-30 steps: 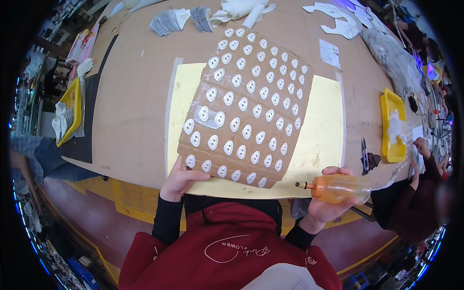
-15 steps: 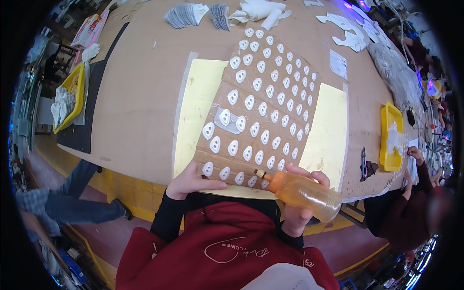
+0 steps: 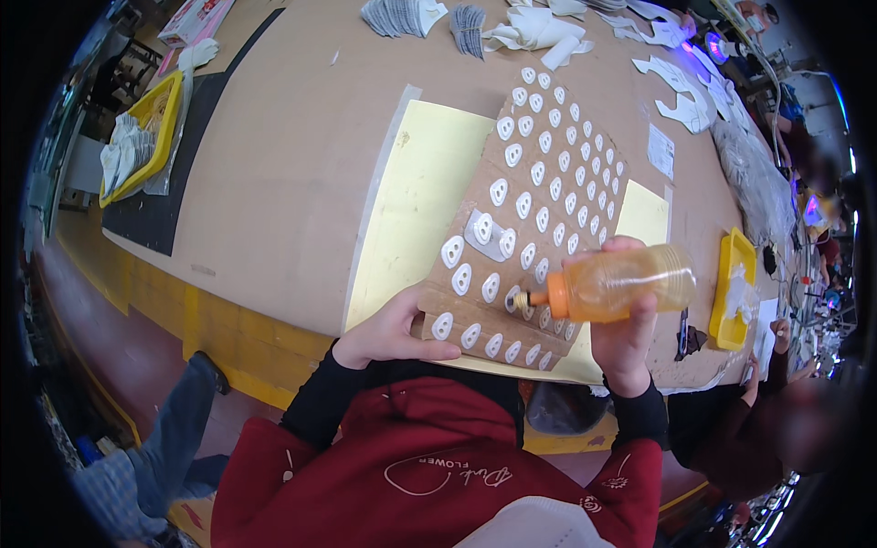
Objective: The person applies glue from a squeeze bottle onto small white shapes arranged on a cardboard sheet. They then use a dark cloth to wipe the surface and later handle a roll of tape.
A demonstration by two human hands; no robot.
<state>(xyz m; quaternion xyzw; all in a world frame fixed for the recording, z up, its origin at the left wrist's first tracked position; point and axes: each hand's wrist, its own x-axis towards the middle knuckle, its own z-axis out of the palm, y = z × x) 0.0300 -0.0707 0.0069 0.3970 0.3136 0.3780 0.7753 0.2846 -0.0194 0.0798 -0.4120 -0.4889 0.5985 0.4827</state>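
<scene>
My left hand (image 3: 402,331) grips the near left corner of a brown cardboard sheet (image 3: 455,307), its thumb lying on top. Rows of small white oval pieces (image 3: 498,192), each with two holes, cover the sheet. My right hand (image 3: 628,342) is wrapped round a clear squeeze bottle (image 3: 626,281) with an orange cap and amber liquid inside. The bottle is tipped nearly level, with its dark nozzle tip (image 3: 522,300) pointing left over a white piece in the near rows. Whether the tip touches that piece, I cannot tell. Beneath the cardboard lies pale yellow paper (image 3: 411,192).
Stacks of grey-white cut pieces (image 3: 402,16) and white material (image 3: 539,29) lie at the far edge. Yellow trays stand at the left (image 3: 169,128) and right (image 3: 724,331). A dark-handled tool (image 3: 682,333) lies near the right tray. Another person's hand (image 3: 778,334) is beyond it.
The bottle has moved up and right, its nozzle now over a row farther from me. My left hand still holds the cardboard corner. The whole view has shifted and turned somewhat.
</scene>
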